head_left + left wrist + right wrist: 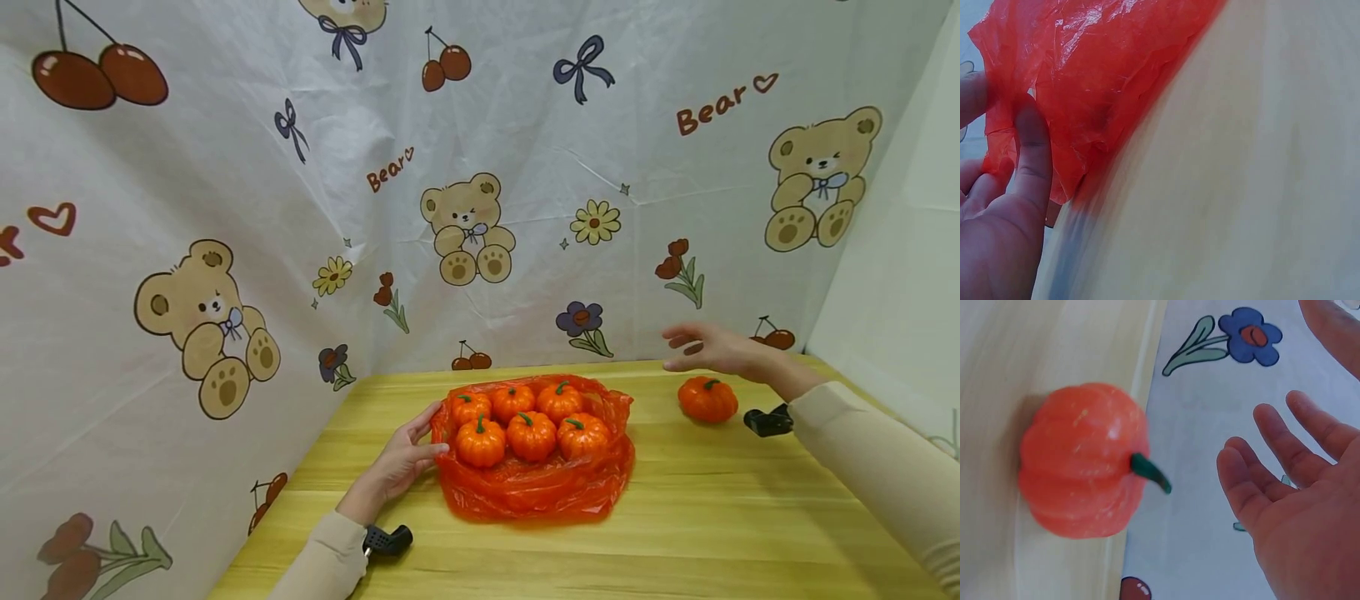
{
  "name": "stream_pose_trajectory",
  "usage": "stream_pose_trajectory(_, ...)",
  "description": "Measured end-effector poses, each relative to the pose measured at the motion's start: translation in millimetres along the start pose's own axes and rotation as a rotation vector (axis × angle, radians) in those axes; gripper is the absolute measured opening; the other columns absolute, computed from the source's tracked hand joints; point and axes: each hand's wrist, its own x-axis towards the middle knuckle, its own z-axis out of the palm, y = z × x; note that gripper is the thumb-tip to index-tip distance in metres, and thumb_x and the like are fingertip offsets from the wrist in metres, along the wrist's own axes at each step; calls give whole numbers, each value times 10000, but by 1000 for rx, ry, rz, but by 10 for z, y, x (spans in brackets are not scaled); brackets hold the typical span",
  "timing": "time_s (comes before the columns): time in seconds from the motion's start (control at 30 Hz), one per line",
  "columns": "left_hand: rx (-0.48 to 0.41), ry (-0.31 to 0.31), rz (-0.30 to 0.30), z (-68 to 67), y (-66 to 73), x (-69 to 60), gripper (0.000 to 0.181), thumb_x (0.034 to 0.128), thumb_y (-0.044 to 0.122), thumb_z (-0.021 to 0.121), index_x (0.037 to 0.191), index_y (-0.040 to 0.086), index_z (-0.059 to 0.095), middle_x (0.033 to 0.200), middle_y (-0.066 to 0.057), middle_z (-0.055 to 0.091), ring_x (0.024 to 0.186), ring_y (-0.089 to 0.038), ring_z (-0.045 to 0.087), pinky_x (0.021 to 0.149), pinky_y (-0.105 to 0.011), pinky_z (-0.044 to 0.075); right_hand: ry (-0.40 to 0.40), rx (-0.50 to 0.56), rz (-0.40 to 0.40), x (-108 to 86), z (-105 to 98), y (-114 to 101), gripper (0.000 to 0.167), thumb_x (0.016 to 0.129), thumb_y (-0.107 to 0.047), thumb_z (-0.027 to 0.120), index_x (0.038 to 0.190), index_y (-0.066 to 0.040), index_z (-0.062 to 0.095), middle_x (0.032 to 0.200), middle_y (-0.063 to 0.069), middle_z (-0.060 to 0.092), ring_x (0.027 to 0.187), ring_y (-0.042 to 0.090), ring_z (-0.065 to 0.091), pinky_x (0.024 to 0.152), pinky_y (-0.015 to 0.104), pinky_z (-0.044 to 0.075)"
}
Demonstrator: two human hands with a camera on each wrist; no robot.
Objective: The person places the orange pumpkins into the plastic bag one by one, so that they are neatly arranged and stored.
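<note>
A red plastic bag (525, 492) lies with its mouth open on the table, holding several small orange pumpkins (532, 436) with green stems. At the bag's left edge, my left hand (405, 454) pinches the thin plastic between thumb and fingers. The left wrist view shows the crinkled red film (1104, 75) passing between those fingers. One more pumpkin (707, 400) sits on the table to the right of the bag. My right hand (712, 348) hovers just above and behind it, fingers spread and apart from it. The same pumpkin (1085, 462) fills the left of the right wrist view.
The yellow wood-grain table (697, 517) runs back to a white cloth (525, 317) printed with bears, flowers and cherries. That cloth also covers the left side. A plain white panel (892, 275) stands at the right. Each wrist bears a black device (388, 542).
</note>
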Motion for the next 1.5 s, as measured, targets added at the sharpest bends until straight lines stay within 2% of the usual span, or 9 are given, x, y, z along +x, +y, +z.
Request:
stream_pose_trajectory(0.27, -1, -2, -7, -2, -8, 4, 929, 925, -54, 685, 1667, 176, 177, 1739, -118, 112, 1476, -324, 382, 954, -272, 591, 22, 9, -13, -25, 21, 242, 748, 987, -326, 699, 1527, 65, 360, 1517, 361, 423, 1349, 594, 415, 1055, 664, 474)
stream_pose_trajectory(0.53, 3, 5, -3, 14, 12, -1, 924, 927, -58, 679, 1667, 181, 180, 1736, -125, 125, 1429, -296, 440, 941, -267, 595, 15, 7, 36, -43, 72, 480, 790, 971, -385, 705, 1540, 31, 348, 1550, 345, 387, 1371, 586, 392, 1049, 654, 483)
stream_pose_trajectory(0.7, 0, -3, -3, 13, 13, -3, 929, 927, -49, 686, 1667, 182, 175, 1739, -120, 116, 1455, -310, 414, 950, -271, 592, 0, 0, 60, -63, 115, 586, 805, 957, -400, 714, 1538, 25, 354, 1540, 355, 387, 1371, 560, 387, 1046, 684, 460)
stream_pose_trajectory(0.87, 8, -2, -6, 12, 6, -6, 928, 928, -45, 688, 1667, 179, 174, 1738, -129, 111, 1461, -314, 404, 961, -276, 589, -10, 30, 50, -84, 173, 669, 789, 954, -360, 726, 1530, 38, 363, 1540, 359, 385, 1359, 560, 416, 1072, 673, 448)
stream_pose_trajectory(1.17, 10, -1, -6, 2, 16, 13, 919, 929, -38, 691, 1665, 198, 194, 1737, -129, 121, 1445, -309, 422, 936, -268, 597, -1, 16, 43, -114, 216, 729, 805, 939, -356, 748, 1516, 67, 380, 1509, 379, 424, 1345, 542, 443, 1068, 643, 471)
stream_pose_trajectory(1.23, 8, -2, -2, 1, 20, 18, 918, 931, -37, 689, 1665, 196, 192, 1737, -126, 119, 1440, -304, 426, 938, -269, 597, 0, 14, 39, -110, 218, 749, 793, 936, -350, 750, 1506, 69, 392, 1490, 384, 440, 1307, 518, 485, 1044, 609, 499)
stream_pose_trajectory(1.33, 12, -5, 0, -3, 18, 25, 912, 936, -36, 686, 1666, 190, 187, 1737, -131, 119, 1411, -276, 460, 936, -265, 596, -1, 16, 51, -112, 228, 789, 769, 923, -343, 763, 1494, 47, 424, 1453, 349, 486, 1225, 430, 550, 991, 488, 534)
stream_pose_trajectory(1.43, 19, -7, 0, -12, 4, 24, 907, 941, -30, 685, 1667, 182, 182, 1732, -152, 119, 1363, -249, 508, 932, -261, 596, -13, 12, 77, -121, 254, 842, 766, 910, -347, 774, 1493, 17, 437, 1407, 298, 522, 1163, 346, 552, 927, 377, 500)
stream_pose_trajectory(1.5, 19, -6, 2, -21, -1, 21, 904, 944, -29, 681, 1667, 182, 181, 1729, -159, 119, 1360, -251, 511, 941, -268, 595, -15, 11, 86, -114, 275, 864, 785, 901, -355, 784, 1502, 7, 433, 1389, 278, 530, 1143, 328, 544, 908, 356, 481)
